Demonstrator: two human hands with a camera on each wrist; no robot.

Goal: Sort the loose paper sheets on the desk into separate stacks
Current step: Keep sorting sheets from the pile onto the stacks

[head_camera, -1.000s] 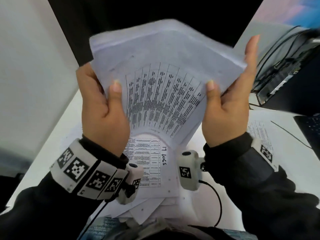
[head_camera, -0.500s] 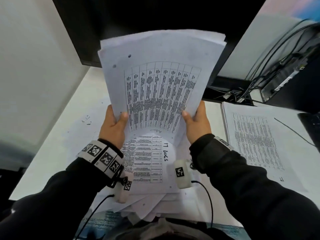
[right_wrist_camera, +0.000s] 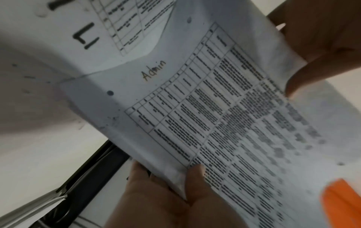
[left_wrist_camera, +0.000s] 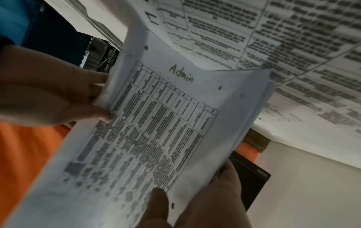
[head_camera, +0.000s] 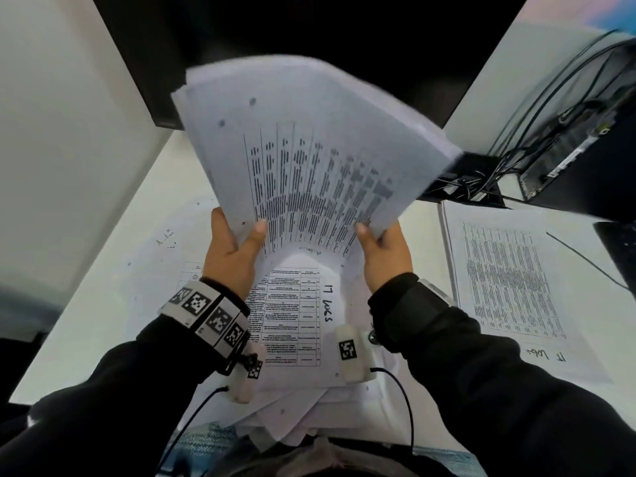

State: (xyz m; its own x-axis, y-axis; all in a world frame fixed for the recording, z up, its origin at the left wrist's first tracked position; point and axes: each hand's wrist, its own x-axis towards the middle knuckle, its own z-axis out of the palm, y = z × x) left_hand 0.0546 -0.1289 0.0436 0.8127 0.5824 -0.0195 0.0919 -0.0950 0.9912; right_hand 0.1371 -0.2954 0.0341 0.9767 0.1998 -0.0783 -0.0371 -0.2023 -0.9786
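Observation:
Both hands hold a thick bundle of printed sheets point(head_camera: 309, 149) upright over the desk, its top leaning right and blurred. My left hand point(head_camera: 241, 235) grips the lower left edge, thumb on the front. My right hand point(head_camera: 378, 239) grips the lower right edge the same way. The wrist views show "Admin" handwritten on the front sheet point(left_wrist_camera: 181, 75) point(right_wrist_camera: 154, 69), with my left hand point(left_wrist_camera: 195, 200) and right hand point(right_wrist_camera: 175, 192) pinching it. Under the hands lies an untidy pile topped by a table sheet marked "IT Docs" point(head_camera: 296, 321). A second stack point(head_camera: 509, 277) lies at the right.
A dark monitor point(head_camera: 309, 29) stands at the back of the white desk point(head_camera: 103, 304). Cables point(head_camera: 550, 115) and a black device point(head_camera: 585, 149) crowd the back right. A dark keyboard corner point(head_camera: 619, 242) overlaps the right stack. A white wall point(head_camera: 69, 132) closes the left.
The hands came down and away from my face with the bundle. Since half a second ago its top has swung to the right.

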